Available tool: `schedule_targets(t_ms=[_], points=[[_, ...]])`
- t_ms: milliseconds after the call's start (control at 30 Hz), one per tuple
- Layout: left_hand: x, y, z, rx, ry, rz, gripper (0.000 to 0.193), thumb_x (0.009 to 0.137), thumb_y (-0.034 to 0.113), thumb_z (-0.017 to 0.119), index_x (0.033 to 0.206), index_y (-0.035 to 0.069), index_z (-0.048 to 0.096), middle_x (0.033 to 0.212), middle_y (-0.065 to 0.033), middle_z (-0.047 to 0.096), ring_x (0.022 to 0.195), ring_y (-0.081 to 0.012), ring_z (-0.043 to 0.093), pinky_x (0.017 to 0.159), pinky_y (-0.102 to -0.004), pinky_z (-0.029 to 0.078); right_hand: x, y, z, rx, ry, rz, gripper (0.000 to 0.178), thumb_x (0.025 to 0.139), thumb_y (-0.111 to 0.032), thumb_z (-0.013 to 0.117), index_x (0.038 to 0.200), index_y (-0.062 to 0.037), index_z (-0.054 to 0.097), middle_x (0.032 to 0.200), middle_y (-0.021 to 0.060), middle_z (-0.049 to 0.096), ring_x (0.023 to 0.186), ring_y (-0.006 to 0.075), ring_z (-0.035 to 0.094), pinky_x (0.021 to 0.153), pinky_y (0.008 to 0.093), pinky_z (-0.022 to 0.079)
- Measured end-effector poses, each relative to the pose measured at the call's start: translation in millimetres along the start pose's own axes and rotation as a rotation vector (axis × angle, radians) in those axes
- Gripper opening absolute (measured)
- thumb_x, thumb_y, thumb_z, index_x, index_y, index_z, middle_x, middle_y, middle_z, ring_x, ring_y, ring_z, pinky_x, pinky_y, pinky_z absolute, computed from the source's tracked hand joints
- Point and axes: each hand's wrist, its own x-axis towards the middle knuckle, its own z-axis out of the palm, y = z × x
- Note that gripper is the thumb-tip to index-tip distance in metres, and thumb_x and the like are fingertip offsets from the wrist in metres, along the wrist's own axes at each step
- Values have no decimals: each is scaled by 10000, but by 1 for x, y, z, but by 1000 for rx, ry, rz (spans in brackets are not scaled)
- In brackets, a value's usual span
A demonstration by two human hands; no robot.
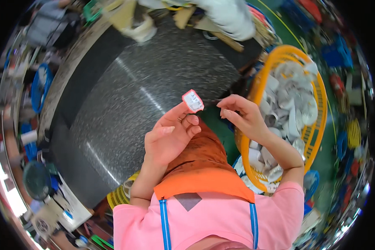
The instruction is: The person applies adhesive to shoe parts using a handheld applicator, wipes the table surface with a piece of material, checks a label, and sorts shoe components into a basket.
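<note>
My left hand (171,135) is raised palm-up over my lap, with the index finger stretched out, the thumb apart and the other fingers loosely curled. At that index fingertip sits a small white label (193,101) with a red border and handwriting; it appears to cling there rather than be pinched. Level with it on the right, my right hand (245,116) has thumb and index finger pressed close together. A thin dark line shows between its fingertips and the label; what it is, I cannot make out. Under both hands lies my orange apron (196,158).
Close by my right arm stands a yellow plastic basket (321,125) full of white and clear pieces. A dark speckled work surface (125,87) spreads ahead and left. White bags (229,21) lie at its far edge. Blue tubs (41,87) and clutter line both sides.
</note>
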Motion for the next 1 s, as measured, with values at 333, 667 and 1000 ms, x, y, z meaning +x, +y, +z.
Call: schedule_targets(t_ms=[333,667,1000], points=[[-87,51,-21,204,271,204,530,812,173,608,1269,-37,441,1033,-104,600,842,-150,568,783,-273,465,122,-36,111,-24,-722,30,100,813,-61,639,817,-13,551,776,5,547,739,66,528,662,234,458],[-147,66,-45,529,668,584,305,823,85,612,1117,5,587,828,-12,585,714,-63,538,643,-212,447,90,-29,204,37,-325,-319,90,802,84,579,808,7,535,842,31,500,724,93,470,635,215,390],[-187,75,-61,440,631,670,128,862,100,590,886,-10,650,721,-6,590,653,-47,514,589,-198,414,64,-23,278,114,-277,-173,39,859,-10,572,835,19,579,812,32,531,724,80,495,640,205,393]])
